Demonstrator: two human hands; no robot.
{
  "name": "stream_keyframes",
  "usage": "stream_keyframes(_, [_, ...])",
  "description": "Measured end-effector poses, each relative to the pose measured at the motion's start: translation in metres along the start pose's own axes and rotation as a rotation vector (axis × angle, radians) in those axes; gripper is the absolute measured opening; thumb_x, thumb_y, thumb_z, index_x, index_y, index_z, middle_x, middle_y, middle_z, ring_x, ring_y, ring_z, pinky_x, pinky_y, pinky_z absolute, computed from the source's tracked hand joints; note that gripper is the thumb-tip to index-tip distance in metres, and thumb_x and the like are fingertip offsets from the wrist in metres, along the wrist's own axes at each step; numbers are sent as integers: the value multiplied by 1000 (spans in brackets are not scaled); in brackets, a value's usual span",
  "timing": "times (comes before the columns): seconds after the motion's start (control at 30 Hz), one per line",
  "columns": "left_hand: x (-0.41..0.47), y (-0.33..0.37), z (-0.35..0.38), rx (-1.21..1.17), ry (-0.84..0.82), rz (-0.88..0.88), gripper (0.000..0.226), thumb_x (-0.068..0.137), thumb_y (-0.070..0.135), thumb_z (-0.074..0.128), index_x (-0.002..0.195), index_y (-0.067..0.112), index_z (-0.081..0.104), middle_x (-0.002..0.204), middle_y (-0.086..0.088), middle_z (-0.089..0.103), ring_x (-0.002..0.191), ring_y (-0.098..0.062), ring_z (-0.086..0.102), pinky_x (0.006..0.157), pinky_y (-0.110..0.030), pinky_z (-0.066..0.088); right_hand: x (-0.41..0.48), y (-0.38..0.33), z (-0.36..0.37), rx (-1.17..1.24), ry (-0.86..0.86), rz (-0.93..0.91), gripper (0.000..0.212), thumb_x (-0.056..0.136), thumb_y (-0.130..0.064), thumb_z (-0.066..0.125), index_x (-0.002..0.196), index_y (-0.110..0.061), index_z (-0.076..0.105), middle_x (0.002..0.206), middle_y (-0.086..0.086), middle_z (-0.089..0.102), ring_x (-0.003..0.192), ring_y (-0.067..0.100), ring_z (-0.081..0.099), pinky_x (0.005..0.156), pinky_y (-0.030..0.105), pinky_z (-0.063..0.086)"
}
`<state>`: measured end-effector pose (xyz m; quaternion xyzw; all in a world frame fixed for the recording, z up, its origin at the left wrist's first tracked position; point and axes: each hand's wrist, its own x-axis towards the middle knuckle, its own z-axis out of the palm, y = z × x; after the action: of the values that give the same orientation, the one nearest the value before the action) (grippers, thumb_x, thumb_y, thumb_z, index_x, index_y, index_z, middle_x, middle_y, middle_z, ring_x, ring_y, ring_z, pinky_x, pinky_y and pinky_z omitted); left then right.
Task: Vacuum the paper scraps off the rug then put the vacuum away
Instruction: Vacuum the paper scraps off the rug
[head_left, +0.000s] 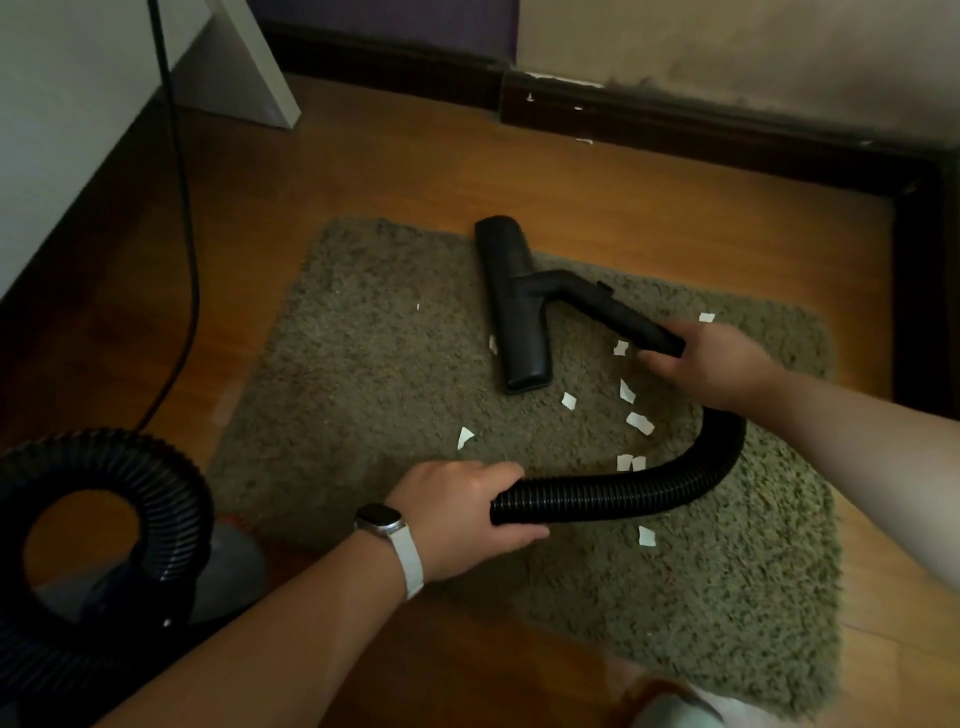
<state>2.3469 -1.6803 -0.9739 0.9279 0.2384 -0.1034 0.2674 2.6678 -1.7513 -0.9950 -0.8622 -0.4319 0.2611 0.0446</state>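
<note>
- As the head camera looked down, the rug (363, 374) lay flat on a wood floor (415, 166), with a dark baseboard (675, 124) running along the wall beyond it.
- The nozzle (517, 312) rested on the rug's far half, its long head lying roughly front to back and its far end reaching the rug's far edge.
- The right hand (711, 364) gripped the rigid tube (618, 309) behind the nozzle, fingers curled over the tube's end.
- The left hand (467, 514), a pale watch (379, 521) on its wrist, wrapped round the ribbed hose (623, 491), thumb beneath and fingers over the top.
- Between the two hands the hose curved in an arc over the rug; at lower left it formed a loop above a grey body, partly hidden.
- White scraps (640, 423) lay scattered on the rug, mostly between the nozzle and the hose arc; one sat just beside the nozzle's left edge, another lay nearer than the hose, and a few lay on the floor near the baseboard.
- A black cord (182, 208) ran down the left side, past a white panel (249, 62).
</note>
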Motion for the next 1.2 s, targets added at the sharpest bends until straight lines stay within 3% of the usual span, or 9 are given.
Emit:
stream_keyframes(0.23, [-10, -2, 3, -3, -12, 18, 48, 82, 73, 50, 112, 35, 54, 90, 13, 61, 82, -7, 59, 69, -28, 50, -6, -18, 2, -89, -94, -191, 31, 94, -47, 61, 123, -34, 58, 74, -7, 64, 61, 10, 60, 51, 26, 45])
stream_keyframes(0.37, [-9, 1, 3, -13, -2, 10, 47, 81, 73, 51, 108, 35, 54, 81, 16, 52, 79, -9, 59, 68, -30, 51, -12, -3, -2, -15, -66, -129, 23, 92, -46, 63, 111, -34, 60, 72, -5, 64, 61, 13, 62, 52, 28, 45])
stream_keyframes(0.47, [-5, 5, 2, 9, 6, 24, 47, 81, 75, 49, 107, 35, 53, 82, 15, 55, 79, -10, 60, 68, -32, 52, -17, 7, -4, -42, -80, -123, 28, 92, -48, 63, 115, -32, 60, 74, -3, 67, 62, 14, 64, 56, 32, 51])
stream_keyframes(0.63, [-7, 6, 7, 28, -32, 65, 48, 83, 74, 47, 109, 34, 53, 91, 12, 62, 82, -10, 61, 71, -31, 53, -30, 4, 7, -53, -160, -119, 30, 94, -46, 62, 121, -35, 58, 73, -7, 65, 57, 10, 61, 49, 24, 41])
stream_keyframes(0.8, [-11, 6, 12, -15, -63, 87, 47, 83, 72, 49, 113, 35, 52, 97, 13, 62, 87, -7, 61, 71, -27, 51, -35, -2, 8, -140, -143, -197, 46, 93, -50, 61, 135, -32, 53, 72, -12, 63, 56, 5, 58, 51, 24, 47])
stream_keyframes(0.97, [-14, 6, 13, -8, -40, 104, 51, 83, 72, 50, 118, 35, 53, 99, 13, 63, 88, -7, 60, 70, -25, 49, -38, 2, 8, -33, -142, -186, 40, 93, -45, 63, 130, -33, 57, 68, -8, 66, 48, 8, 59, 45, 23, 46])
stream_keyframes(1.2, [-21, 7, 17, -8, -72, 130, 47, 83, 72, 47, 113, 35, 51, 94, 12, 61, 83, -8, 60, 70, -31, 54, -37, -14, 10, -190, -164, -255, 43, 93, -51, 60, 132, -33, 55, 72, -11, 63, 59, 4, 58, 56, 29, 52])
